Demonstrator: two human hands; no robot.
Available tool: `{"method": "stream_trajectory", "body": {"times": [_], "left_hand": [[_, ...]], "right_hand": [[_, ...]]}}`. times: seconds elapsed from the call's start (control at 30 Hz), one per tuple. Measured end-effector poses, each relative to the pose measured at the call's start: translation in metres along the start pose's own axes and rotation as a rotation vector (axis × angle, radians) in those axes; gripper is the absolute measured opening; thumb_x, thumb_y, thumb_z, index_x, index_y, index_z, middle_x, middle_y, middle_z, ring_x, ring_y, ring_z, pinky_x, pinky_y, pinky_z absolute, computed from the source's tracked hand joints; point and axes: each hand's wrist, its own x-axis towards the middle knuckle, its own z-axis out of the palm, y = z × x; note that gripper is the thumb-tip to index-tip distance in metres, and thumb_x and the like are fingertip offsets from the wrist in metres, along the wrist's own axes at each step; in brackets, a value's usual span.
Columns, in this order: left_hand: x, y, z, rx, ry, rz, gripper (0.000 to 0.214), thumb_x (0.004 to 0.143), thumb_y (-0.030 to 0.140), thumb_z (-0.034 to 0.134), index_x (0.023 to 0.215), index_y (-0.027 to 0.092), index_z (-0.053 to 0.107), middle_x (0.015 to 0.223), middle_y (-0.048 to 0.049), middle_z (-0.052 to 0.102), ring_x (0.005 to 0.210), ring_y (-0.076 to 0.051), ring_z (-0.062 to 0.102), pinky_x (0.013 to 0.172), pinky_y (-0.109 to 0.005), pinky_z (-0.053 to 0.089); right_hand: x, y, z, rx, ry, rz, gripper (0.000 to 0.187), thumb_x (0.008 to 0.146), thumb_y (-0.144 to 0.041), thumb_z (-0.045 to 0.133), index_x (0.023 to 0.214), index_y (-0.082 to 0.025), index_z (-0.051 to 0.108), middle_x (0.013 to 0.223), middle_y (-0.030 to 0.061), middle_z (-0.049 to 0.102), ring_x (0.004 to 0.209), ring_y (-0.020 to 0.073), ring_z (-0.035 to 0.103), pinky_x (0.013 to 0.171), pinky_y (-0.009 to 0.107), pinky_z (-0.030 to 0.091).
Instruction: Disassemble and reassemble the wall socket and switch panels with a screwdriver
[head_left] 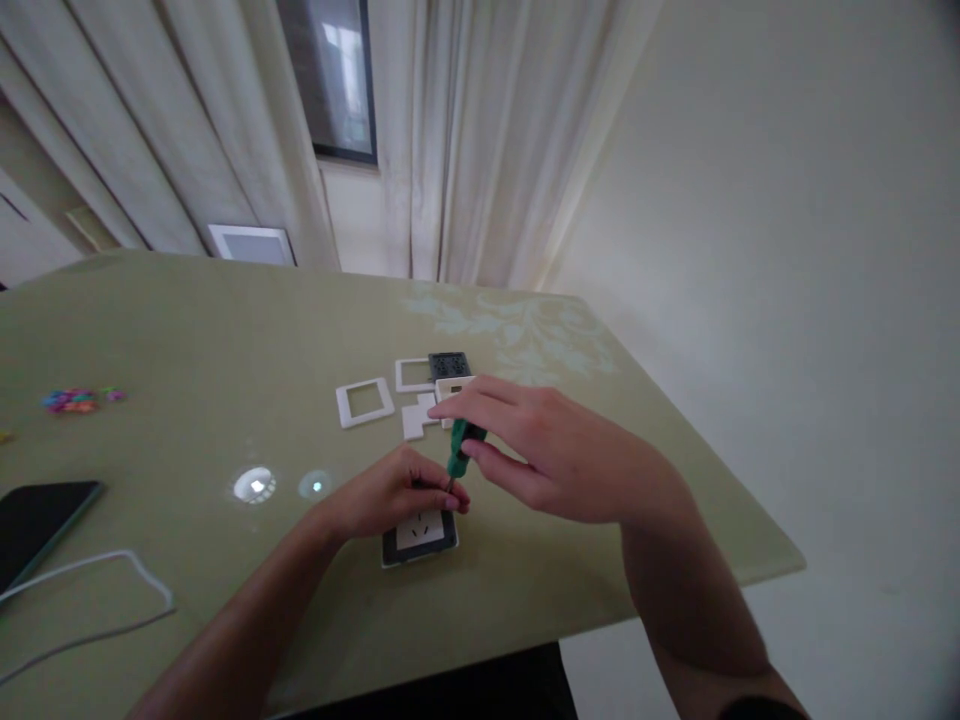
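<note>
In the head view my right hand (pixel 559 450) grips a green-handled screwdriver (pixel 458 453), its shaft pointing down and slightly left. My left hand (pixel 405 490) rests over a wall socket (pixel 421 532) with a white face and dark frame. The left fingertips are pressed together around the screwdriver's tip; whatever they pinch is too small to make out. My left hand hides the upper part of the socket, which lies flat on the table.
Beyond my hands lie a white frame (pixel 364 402), another white frame (pixel 409 376), a dark socket back (pixel 449 366) and a white cover piece (pixel 414 415). At left are a dark tablet-like device (pixel 45 520), a white cable (pixel 112 556) and small colourful pieces (pixel 75 401).
</note>
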Motion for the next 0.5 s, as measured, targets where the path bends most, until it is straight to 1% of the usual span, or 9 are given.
{"method": "stream_trajectory", "body": {"times": [0.03, 0.1, 0.17, 0.23, 0.3, 0.37, 0.43, 0.47, 0.5], "left_hand": [[0.0, 0.0, 0.0, 0.001, -0.004, -0.014, 0.025, 0.101, 0.036, 0.071, 0.106, 0.017, 0.086, 0.093, -0.0069, 0.086, 0.079, -0.017, 0.076, 0.074, -0.023, 0.059], [-0.002, 0.0, 0.0, -0.015, -0.003, -0.049, 0.023, 0.1, 0.035, 0.072, 0.106, 0.018, 0.086, 0.095, -0.0068, 0.086, 0.081, -0.018, 0.077, 0.074, -0.024, 0.06], [-0.003, 0.001, 0.0, -0.027, -0.003, -0.083, 0.021, 0.098, 0.034, 0.074, 0.106, 0.019, 0.086, 0.097, -0.0064, 0.086, 0.085, -0.02, 0.078, 0.077, -0.026, 0.061], [-0.004, 0.001, 0.0, -0.01, 0.005, -0.097, 0.018, 0.097, 0.032, 0.075, 0.105, 0.02, 0.085, 0.098, -0.0054, 0.085, 0.088, -0.02, 0.078, 0.079, -0.027, 0.061], [-0.005, 0.004, 0.001, 0.032, 0.01, -0.084, 0.016, 0.097, 0.031, 0.074, 0.102, 0.02, 0.085, 0.095, -0.0037, 0.084, 0.085, -0.019, 0.076, 0.077, -0.026, 0.059], [-0.004, 0.009, 0.001, 0.059, 0.016, -0.058, 0.019, 0.099, 0.034, 0.071, 0.098, 0.02, 0.084, 0.09, -0.0026, 0.082, 0.082, -0.019, 0.073, 0.074, -0.025, 0.058], [-0.004, 0.016, 0.001, 0.064, 0.016, -0.02, 0.023, 0.1, 0.036, 0.069, 0.092, 0.019, 0.083, 0.086, -0.0017, 0.079, 0.084, -0.02, 0.07, 0.076, -0.026, 0.058], [-0.003, 0.02, 0.001, 0.061, 0.014, -0.008, 0.024, 0.1, 0.036, 0.068, 0.092, 0.019, 0.083, 0.087, -0.0015, 0.079, 0.087, -0.02, 0.07, 0.079, -0.026, 0.058], [-0.003, 0.023, 0.001, 0.058, 0.016, -0.004, 0.023, 0.1, 0.036, 0.068, 0.092, 0.019, 0.082, 0.088, -0.0013, 0.079, 0.089, -0.021, 0.069, 0.081, -0.027, 0.059]], "right_hand": [[0.001, 0.002, -0.001, 0.011, -0.043, -0.011, 0.034, 0.109, -0.021, 0.053, 0.142, -0.018, 0.061, 0.134, 0.0119, 0.071, 0.122, 0.0237, 0.068, 0.106, 0.04, 0.053], [0.002, 0.005, 0.003, 0.013, -0.042, -0.037, 0.03, 0.111, -0.025, 0.056, 0.139, -0.019, 0.063, 0.13, 0.0102, 0.073, 0.118, 0.0219, 0.069, 0.102, 0.036, 0.052], [0.003, 0.007, 0.013, -0.025, 0.037, -0.025, 0.024, 0.108, -0.037, 0.063, 0.122, -0.019, 0.07, 0.112, 0.0068, 0.077, 0.101, 0.02, 0.071, 0.089, 0.031, 0.052], [0.004, 0.009, 0.024, -0.111, 0.166, 0.019, 0.032, 0.106, -0.049, 0.065, 0.099, -0.018, 0.072, 0.089, 0.0033, 0.075, 0.08, 0.0177, 0.068, 0.071, 0.029, 0.046], [0.002, 0.01, 0.031, -0.181, 0.258, 0.028, 0.038, 0.105, -0.052, 0.063, 0.088, -0.018, 0.069, 0.078, 0.0028, 0.072, 0.071, 0.0174, 0.064, 0.065, 0.03, 0.041], [-0.001, 0.009, 0.032, -0.134, 0.225, -0.021, 0.029, 0.106, -0.044, 0.062, 0.101, -0.017, 0.071, 0.093, 0.007, 0.076, 0.086, 0.0204, 0.069, 0.073, 0.031, 0.047], [-0.004, 0.007, 0.031, -0.003, 0.108, -0.105, 0.026, 0.106, -0.032, 0.06, 0.125, -0.015, 0.067, 0.118, 0.0103, 0.077, 0.108, 0.021, 0.07, 0.089, 0.031, 0.052], [-0.005, 0.005, 0.031, 0.034, 0.08, -0.138, 0.028, 0.107, -0.028, 0.058, 0.131, -0.015, 0.064, 0.122, 0.0096, 0.076, 0.111, 0.0197, 0.069, 0.093, 0.03, 0.052], [-0.006, 0.004, 0.032, 0.027, 0.094, -0.165, 0.025, 0.108, -0.028, 0.058, 0.129, -0.016, 0.065, 0.117, 0.0076, 0.077, 0.105, 0.0183, 0.071, 0.09, 0.029, 0.052]]}}
